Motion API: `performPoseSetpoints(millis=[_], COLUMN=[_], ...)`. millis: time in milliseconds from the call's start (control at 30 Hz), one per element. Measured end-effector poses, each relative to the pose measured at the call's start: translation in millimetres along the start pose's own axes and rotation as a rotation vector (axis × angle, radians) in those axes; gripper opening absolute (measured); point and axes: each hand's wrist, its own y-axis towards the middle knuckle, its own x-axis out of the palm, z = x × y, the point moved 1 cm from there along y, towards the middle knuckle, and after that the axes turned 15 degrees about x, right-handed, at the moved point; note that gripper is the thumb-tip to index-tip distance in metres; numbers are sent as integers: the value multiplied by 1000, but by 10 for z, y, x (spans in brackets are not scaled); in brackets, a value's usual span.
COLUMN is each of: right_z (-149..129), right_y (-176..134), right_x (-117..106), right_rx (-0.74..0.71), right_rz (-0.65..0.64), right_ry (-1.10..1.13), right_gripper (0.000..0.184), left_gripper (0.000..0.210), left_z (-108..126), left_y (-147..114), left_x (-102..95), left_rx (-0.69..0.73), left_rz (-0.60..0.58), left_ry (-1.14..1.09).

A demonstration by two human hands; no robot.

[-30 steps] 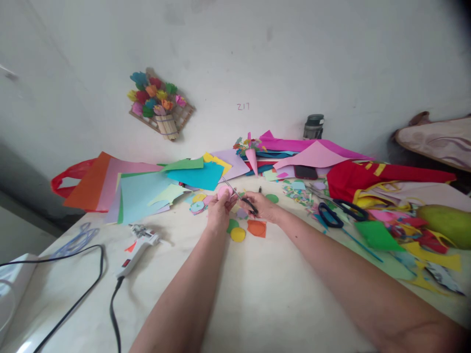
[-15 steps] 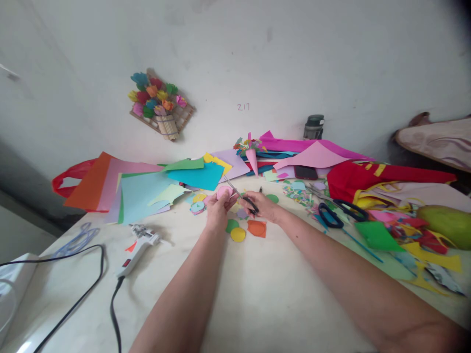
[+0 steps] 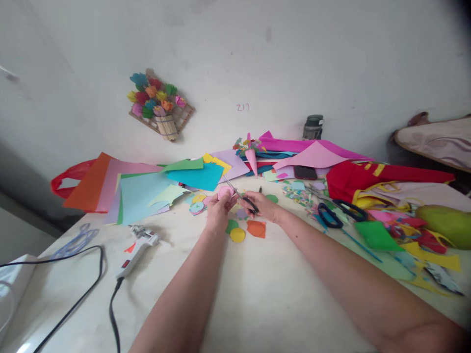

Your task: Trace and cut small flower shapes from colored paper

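Between the fingers of my left hand is a round piece of pink paper. My right hand grips the dark handles of a pair of scissors, whose blades point up and left beside the pink paper. Whether the blades touch its edge I cannot tell. Just below the hands lie a yellow paper circle, a green one partly under it, and an orange paper piece with a circle on it. Another green circle rests right of my right hand.
A glue gun with its black cord lies at left. Coloured sheets spread along the back left. Larger scissors, paper scraps, a phone and a green fruit are at right. A bottle stands near the wall.
The scissor blades have shifted slightly against the pink paper. Both hands stay in nearly the same place, with their hold unchanged.
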Motion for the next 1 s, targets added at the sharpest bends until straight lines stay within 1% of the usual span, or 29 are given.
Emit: performPoseSetpoints(millis=[400, 633, 1000], right_z=[3, -25, -3], right_y=[2, -28, -9], right_x=[-9, -7, -6], right_rx=[-4, -1, -27], right_rz=[12, -8, 6], right_ry=[-24, -23, -34], right_gripper=[25, 28, 26], left_gripper=[28, 29, 29], left_z=[-7, -10, 2], left_y=[-4, 3, 3], left_x=[-14, -17, -3], left_rx=[5, 0, 1], left_rz=[0, -1, 7], left_ry=[-31, -43, -43])
